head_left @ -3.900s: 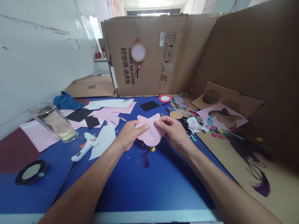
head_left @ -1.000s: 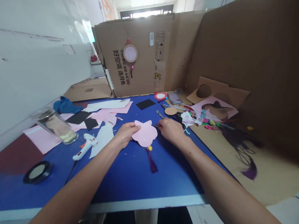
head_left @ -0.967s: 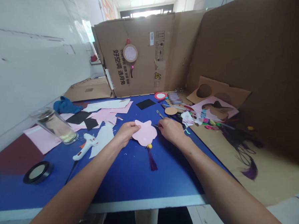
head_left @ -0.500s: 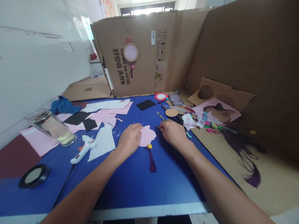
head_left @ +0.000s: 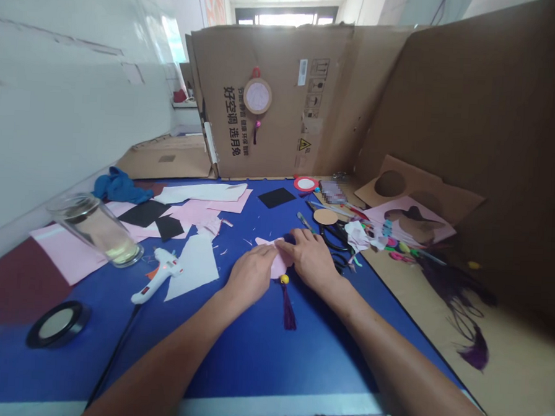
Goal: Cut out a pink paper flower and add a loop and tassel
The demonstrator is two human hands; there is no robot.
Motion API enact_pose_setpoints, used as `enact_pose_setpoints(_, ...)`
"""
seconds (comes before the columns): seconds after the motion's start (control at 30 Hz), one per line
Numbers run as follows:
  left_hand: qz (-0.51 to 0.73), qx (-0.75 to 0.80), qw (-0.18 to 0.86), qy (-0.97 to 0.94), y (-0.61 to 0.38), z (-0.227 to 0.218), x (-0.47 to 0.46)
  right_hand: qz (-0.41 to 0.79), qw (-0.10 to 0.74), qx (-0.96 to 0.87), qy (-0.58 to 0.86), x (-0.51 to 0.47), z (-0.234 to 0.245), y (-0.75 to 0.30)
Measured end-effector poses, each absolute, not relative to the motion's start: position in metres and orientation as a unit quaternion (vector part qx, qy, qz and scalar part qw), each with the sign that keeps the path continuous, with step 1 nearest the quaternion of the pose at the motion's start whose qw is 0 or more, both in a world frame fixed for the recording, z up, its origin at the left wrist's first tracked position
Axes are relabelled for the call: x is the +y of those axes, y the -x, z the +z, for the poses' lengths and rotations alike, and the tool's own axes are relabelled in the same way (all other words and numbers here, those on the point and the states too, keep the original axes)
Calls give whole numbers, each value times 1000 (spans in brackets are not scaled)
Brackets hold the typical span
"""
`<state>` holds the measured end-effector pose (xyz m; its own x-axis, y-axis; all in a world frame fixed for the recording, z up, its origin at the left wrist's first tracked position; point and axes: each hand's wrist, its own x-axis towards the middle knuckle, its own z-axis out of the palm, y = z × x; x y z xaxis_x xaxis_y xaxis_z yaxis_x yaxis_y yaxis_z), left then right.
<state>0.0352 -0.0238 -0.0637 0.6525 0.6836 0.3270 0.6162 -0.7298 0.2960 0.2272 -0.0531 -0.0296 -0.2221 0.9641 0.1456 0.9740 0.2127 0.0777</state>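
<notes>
A pink, petal-edged paper cutout point(head_left: 278, 270) lies between my hands on the blue tabletop. My left hand point(head_left: 252, 274) grips its left side, fingers closed. From the right, the fingers of my right hand point(head_left: 316, 259) are closed on the upper part and partly cover it. At the cutout's lower edge sits a yellow bead point(head_left: 284, 279), and a purple tassel point(head_left: 289, 313) hangs from it toward me. Just beyond my right hand are black-handled scissors point(head_left: 340, 261), partly hidden.
To the left are a white glue gun point(head_left: 157, 277), a black tape roll point(head_left: 58, 324), a glass of pale liquid point(head_left: 113, 236) and white paper point(head_left: 194, 269). Loose tassels point(head_left: 477, 352) and a pink sheet with a cut-out point(head_left: 437, 227) lie right. Cardboard walls point(head_left: 281, 134) stand behind.
My right hand has let go of the scissors and moved onto the pink cutout. My left hand has shifted further over the cutout. The view has turned slightly left.
</notes>
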Motion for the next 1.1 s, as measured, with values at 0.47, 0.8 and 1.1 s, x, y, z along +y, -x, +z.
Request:
enact_pose_setpoints(0.47, 193, 374, 93, -903, -37, -57, -29, -91, 17, -780, 619, -52, -33, -218)
enact_pose_setpoints(0.8, 319, 408, 251, -818, -37, -51, -25, -80, 63, -745, 659, -49, -40, -234)
enact_pose_setpoints(1.1, 447, 318, 667, -504, -33, -27, -17, 209, 482, -653, 546, -54, -28, -226)
